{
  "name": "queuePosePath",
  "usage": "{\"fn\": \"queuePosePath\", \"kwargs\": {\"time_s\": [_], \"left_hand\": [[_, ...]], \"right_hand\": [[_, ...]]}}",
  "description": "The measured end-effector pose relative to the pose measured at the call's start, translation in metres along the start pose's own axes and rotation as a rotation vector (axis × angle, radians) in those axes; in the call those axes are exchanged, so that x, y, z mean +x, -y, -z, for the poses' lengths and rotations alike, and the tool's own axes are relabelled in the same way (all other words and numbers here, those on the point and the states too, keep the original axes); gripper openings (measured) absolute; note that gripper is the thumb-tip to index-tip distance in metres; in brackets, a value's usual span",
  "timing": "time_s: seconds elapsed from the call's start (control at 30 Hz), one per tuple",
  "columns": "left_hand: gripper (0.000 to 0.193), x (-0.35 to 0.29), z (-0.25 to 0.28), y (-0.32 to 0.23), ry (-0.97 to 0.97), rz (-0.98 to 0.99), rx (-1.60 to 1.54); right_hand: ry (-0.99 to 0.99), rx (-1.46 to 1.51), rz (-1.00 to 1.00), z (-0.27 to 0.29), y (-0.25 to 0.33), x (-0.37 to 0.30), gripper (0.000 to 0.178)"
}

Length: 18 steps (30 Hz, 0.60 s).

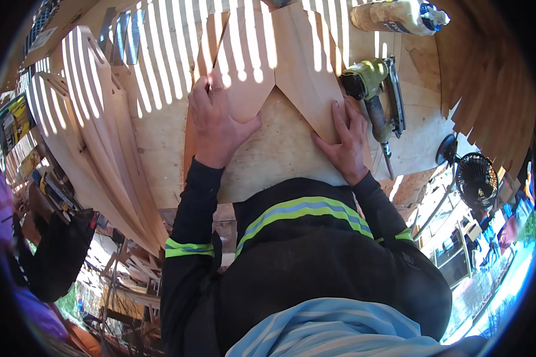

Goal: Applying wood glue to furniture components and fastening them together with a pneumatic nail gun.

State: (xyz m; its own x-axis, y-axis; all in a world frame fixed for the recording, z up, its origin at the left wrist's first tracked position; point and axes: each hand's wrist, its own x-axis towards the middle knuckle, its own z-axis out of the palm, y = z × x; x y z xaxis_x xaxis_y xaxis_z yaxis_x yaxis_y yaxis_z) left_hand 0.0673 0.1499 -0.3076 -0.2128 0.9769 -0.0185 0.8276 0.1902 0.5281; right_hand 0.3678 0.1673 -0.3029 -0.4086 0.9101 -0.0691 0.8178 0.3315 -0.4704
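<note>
Two flat, pale wooden boards meet edge to edge in an upside-down V on the plywood worktop (280, 160). My left hand (220, 125) spans the lower end of the left board (247, 71), its fingers along the outer edge and its thumb by the inner edge. Across the lower end of the right board (304, 71), my right hand (346, 140) holds it between thumb and fingers. Thin wooden strips lie beside the boards' outer edges, partly hidden by my hands. Just right of my right hand rests a green nail gun (369, 86) with its hose fitting toward me.
Curved, slotted wooden pieces (101, 125) are stacked at the left. A clear plastic bottle (393, 16) lies at the far right of the worktop. Beyond the right edge is a black fan (477, 180), below more stacked wood (494, 89). Striped sunlight crosses the far side.
</note>
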Motion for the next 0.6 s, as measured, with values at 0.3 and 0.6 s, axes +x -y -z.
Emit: {"fn": "queuePosePath", "kwargs": {"time_s": [0.3, 0.6], "left_hand": [[0.111, 0.01, -0.001, -0.002, 0.016, 0.002, 0.032], [0.11, 0.011, 0.001, -0.003, 0.02, 0.003, 0.037]], "right_hand": [[-0.004, -0.01, 0.028, 0.002, -0.005, 0.004, 0.082], [0.006, 0.004, 0.005, 0.001, 0.0, 0.01, 0.08]]}}
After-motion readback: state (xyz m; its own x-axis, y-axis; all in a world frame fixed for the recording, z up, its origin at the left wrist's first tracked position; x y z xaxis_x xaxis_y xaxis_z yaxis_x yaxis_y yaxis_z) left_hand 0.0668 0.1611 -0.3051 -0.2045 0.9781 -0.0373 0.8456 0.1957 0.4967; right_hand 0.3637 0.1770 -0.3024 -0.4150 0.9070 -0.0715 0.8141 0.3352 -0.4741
